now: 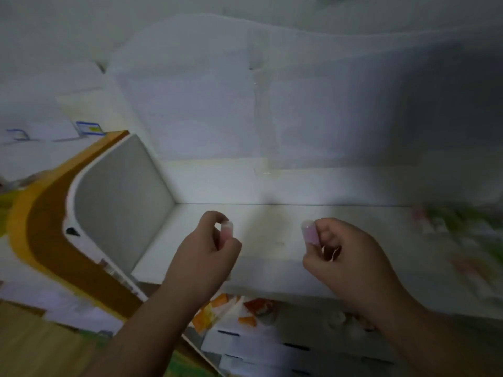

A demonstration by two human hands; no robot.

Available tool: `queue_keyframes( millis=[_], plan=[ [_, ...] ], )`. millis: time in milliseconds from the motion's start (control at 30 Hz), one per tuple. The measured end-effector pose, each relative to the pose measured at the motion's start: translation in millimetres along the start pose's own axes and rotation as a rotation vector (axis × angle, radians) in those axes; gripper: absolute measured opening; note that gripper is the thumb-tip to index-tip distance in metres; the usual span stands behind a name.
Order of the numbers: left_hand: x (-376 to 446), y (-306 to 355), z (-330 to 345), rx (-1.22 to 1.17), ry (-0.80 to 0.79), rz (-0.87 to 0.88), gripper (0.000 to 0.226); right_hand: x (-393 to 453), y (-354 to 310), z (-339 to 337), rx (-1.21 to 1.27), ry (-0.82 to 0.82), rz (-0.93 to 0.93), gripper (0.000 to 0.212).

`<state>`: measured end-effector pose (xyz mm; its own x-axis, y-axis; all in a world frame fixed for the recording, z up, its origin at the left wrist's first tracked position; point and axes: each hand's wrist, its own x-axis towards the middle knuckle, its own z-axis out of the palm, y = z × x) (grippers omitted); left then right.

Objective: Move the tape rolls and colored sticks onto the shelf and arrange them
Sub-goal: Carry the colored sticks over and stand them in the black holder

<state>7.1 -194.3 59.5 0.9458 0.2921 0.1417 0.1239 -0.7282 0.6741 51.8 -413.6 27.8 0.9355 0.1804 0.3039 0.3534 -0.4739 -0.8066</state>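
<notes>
**Two hands holding pink sticks above the shelf board**

Head view, blurred and dim toward the right. The left hand point(202, 250), lower centre of the frame, pinched a pale pink stick point(227, 231) between curled fingers and thumb; the stick stood roughly upright, its rounded top clear of the fingers. The right hand point(345, 257), lower centre-right, gripped a second, purplish pink stick point(310, 234) in the same way, also upright, with the remaining fingers curled into the palm. The two sticks were apart, with a bare stretch of board showing between them. Both hands hung over the front part of the shelf point(272, 227), a white horizontal board crossing the middle of the frame. Whether either stick touched the board could not be told.

Edges: the board's front lip ran from lower left of centre toward the right, passing under both wrists. At the left, a grey upright side panel point(119, 208) with a rounded upper corner closed the shelf; it stood near the left hand but apart from it. At the rear, the board met the white back wall point(217, 118) along a straight line across mid-frame. The board's right part carried an indistinct patterned area point(449, 221), pink and green, too blurred to identify. An orange-brown band point(51, 227) curved along the outside of the side panel at left. Below the front lip, lower centre, lay orange-patterned material point(245, 308), also blurred.
</notes>
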Motion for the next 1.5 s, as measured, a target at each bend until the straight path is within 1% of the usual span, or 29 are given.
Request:
queue_keyframes(
  millis=[100,233,333,400,500,567,667,767,833,933,1000,1200,1300,1367,1500],
  plan=[
    [-16.9,-27.1,-24.2,-0.015,0.066,0.048,0.008,-11.6,-27.5,25.3,0.044,-0.062,0.005,0.025],
    [-43.8,-62.0,-66.6,-0.042,0.162,0.114,0.018,-34.7,-70.7,66.3,0.089,-0.127,0.02,0.028],
    [-62.0,-95.3,-105.2,-0.009,0.23,0.119,0.025,-51.9,-106.2,100.4,0.07,-0.178,0.014,0.033],
    [-73.2,-117.0,-130.8,-0.031,0.248,0.103,0.031,-62.6,-127.6,122.2,0.093,-0.203,0.002,0.032],
    [-96.1,-146.7,-169.4,-0.106,0.25,0.086,0.035,-76.8,-160.7,158.3,0.125,-0.24,-0.031,0.02],
    [-109.8,-165.0,-190.7,-0.149,0.252,0.072,0.03,-86.0,-181.9,181.6,0.142,-0.277,-0.052,0.013],
    [-130.4,-199.9,-219.2,-0.165,0.272,0.047,0.031,-101.4,-211.4,219.1,0.133,-0.331,-0.084,0.018],
    [-145.2,-230.0,-245.3,-0.157,0.289,0.027,0.03,-112.9,-236.7,250.5,0.143,-0.332,-0.115,0.025],
    [-149.2,-247.8,-260.8,-0.172,0.314,0.008,0.03,-116.3,-251.7,269.6,0.16,-0.335,-0.123,0.033],
    [-149.8,-269.5,-279.7,-0.217,0.34,-0.019,0.033,-115.8,-270.5,297.0,0.175,-0.341,-0.137,0.035],
    [-148.3,-282.6,-289.9,-0.247,0.348,-0.03,0.034,-112.6,-280.5,315.9,0.199,-0.343,-0.14,0.031],
    [-128.2,-330.0,-312.5,-0.174,0.404,-0.004,0.033,-96.2,-299.8,378.3,0.328,-0.407,-0.137,0.017],
    [-106.9,-350.9,-321.4,-0.136,0.426,0.013,0.036,-81.9,-304.2,409.8,0.343,-0.375,-0.159,0.019],
    [-91.2,-363.3,-327.4,-0.121,0.426,0.013,0.037,-70.0,-305.7,430.3,0.368,-0.326,-0.167,0.017],
    [-54.5,-380.3,-341.6,-0.148,0.379,0.025,0.034,-42.7,-307.3,466.5,0.421,-0.239,-0.111,0.012]
  ],
)
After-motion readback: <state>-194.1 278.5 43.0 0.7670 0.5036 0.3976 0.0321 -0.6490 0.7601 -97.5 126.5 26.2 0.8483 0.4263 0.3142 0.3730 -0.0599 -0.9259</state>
